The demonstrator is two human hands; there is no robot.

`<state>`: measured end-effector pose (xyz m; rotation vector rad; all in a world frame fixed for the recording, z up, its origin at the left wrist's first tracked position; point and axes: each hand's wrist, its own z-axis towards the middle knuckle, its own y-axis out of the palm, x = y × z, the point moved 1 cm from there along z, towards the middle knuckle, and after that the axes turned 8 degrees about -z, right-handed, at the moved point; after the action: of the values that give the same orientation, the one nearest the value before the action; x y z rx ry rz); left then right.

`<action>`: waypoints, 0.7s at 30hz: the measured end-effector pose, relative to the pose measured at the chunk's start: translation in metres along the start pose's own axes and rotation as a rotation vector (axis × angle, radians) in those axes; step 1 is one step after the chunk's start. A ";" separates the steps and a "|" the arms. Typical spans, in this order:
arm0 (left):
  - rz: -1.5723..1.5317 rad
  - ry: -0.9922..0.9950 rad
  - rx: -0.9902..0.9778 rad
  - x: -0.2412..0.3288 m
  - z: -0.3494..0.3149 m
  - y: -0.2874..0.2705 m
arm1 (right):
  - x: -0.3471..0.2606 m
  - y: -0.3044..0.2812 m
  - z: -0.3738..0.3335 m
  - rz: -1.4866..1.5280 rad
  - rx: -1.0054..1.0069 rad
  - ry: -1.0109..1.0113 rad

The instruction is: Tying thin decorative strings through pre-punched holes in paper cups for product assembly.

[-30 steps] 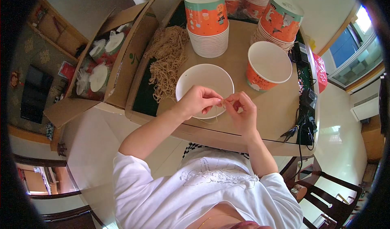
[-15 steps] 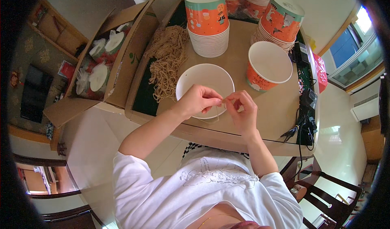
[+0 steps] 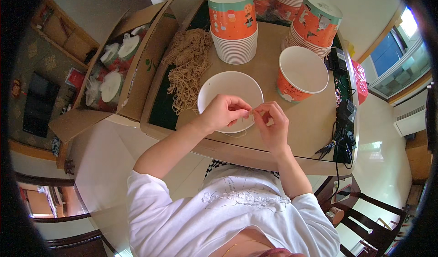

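Note:
Over the near rim of a white-lined paper bucket point(image 3: 228, 86), my left hand point(image 3: 224, 112) and my right hand point(image 3: 273, 123) meet fingertip to fingertip. Both pinch a thin beige string point(image 3: 238, 136), part of which loops below the rim onto the table. The exact spot where it is gripped is too small to make out. A small dark hole shows in the bucket's left wall. Left of the bucket lies a tangled heap of the same kind of beige string point(image 3: 187, 70). To the right, another open paper bucket point(image 3: 303, 70), orange outside, stands apart from my hands.
Upside-down stacks of orange and green paper buckets point(image 3: 232, 24) stand behind, with another stack point(image 3: 317, 22) at the back right. An open cardboard box point(image 3: 146, 65) holding bagged items flanks the table on the left. Black cables and adapters point(image 3: 344, 133) lie along the table's right edge.
My fingertips have shifted very slightly, and the string's hanging loop sits a little differently below the rim. The buckets and the string heap have stayed in place.

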<state>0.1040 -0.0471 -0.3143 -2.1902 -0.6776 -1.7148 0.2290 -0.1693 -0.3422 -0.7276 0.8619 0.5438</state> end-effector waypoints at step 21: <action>0.051 0.040 0.033 0.004 -0.007 -0.002 | -0.004 0.002 0.000 0.073 -0.076 0.119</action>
<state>0.0980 -0.0476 -0.3086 -2.1269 -0.6300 -1.7052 0.2253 -0.1691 -0.3395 -0.8067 0.9857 0.6056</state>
